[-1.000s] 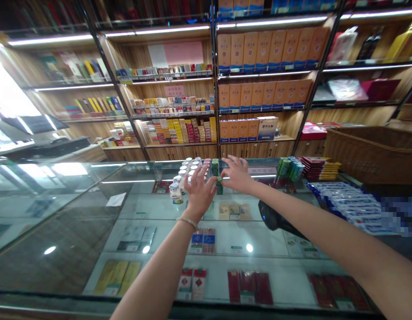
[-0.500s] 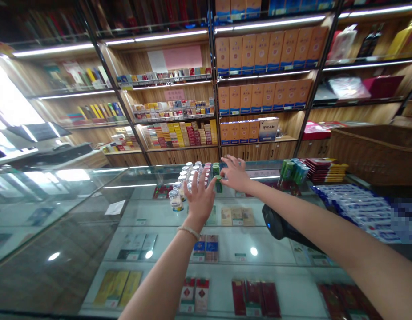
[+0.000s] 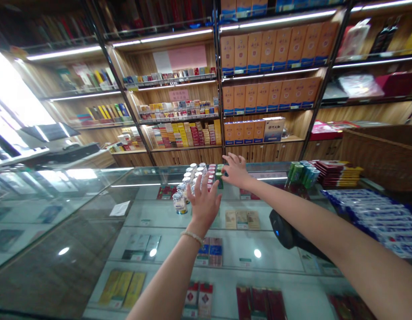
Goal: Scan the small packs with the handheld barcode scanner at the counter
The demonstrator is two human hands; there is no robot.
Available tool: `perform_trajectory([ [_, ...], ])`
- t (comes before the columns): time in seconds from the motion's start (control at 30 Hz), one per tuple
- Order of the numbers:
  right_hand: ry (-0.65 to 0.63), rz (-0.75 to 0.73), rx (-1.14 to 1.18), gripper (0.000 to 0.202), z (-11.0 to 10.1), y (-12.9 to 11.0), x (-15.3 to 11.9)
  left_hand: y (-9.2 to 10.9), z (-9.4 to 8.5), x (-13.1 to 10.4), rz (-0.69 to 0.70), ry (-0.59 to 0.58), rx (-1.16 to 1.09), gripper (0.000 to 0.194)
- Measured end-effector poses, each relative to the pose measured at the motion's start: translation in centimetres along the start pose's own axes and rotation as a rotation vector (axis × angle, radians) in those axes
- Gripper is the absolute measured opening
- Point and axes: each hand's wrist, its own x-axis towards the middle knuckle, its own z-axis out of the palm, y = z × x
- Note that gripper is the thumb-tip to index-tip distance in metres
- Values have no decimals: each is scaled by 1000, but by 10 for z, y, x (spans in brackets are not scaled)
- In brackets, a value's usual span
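Small clear bottles (image 3: 179,205) with white lids stand in rows on the glass counter (image 3: 189,220). Beside them on the right are pink-lidded bottles (image 3: 211,172) and a short row of green containers (image 3: 219,181). My left hand (image 3: 204,205), with a beaded bracelet at the wrist, is spread open in front of the rows and hides some of the bottles. At the right side of the green row is my right hand (image 3: 236,172), its fingers apart. Its thumb and a fingertip lie close against the front green container; whether they touch it I cannot tell.
A black handheld scanner (image 3: 282,229) lies under my right forearm. Farther right are green and blue cans (image 3: 302,173), stacked red packs (image 3: 333,172), blue-and-white packets (image 3: 366,218) and a wicker basket (image 3: 382,153). Boxed goods (image 3: 272,49) fill the back shelves.
The front green container has shifted slightly back and left, into line with the pink-lidded row. My left thumb has dropped away from it. The view has turned slightly left.
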Motion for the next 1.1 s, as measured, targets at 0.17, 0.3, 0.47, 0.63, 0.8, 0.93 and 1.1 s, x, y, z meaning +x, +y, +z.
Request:
perform_trajectory([
  [0.17, 3, -4, -8, 23, 2, 1, 2, 0, 3, -1, -12, 20, -10, 44],
  [0.3, 15, -14, -17, 29, 1, 4, 0, 0, 1, 0, -19, 9, -20, 43],
  [0.47, 54, -216, -79, 51, -3, 14, -9, -1, -2, 0, -29, 14, -38, 41],
  [0.63, 38, -324, -103, 55, 5, 24, -16, 0, -3, 0, -25, 15, -18, 40],
  [0.8, 57, -282, -67, 56, 21, 29, -12, 1, -4, 0, -20, 14, 13, 41],
  [0.93, 72, -294, -57, 59, 32, 33, -11, 0, -4, -1, -15, 31, 12, 43],
  [1.1, 99, -274, -25, 60, 45, 36, -14, 0, -1, -2, -9, 34, -9, 43],
])
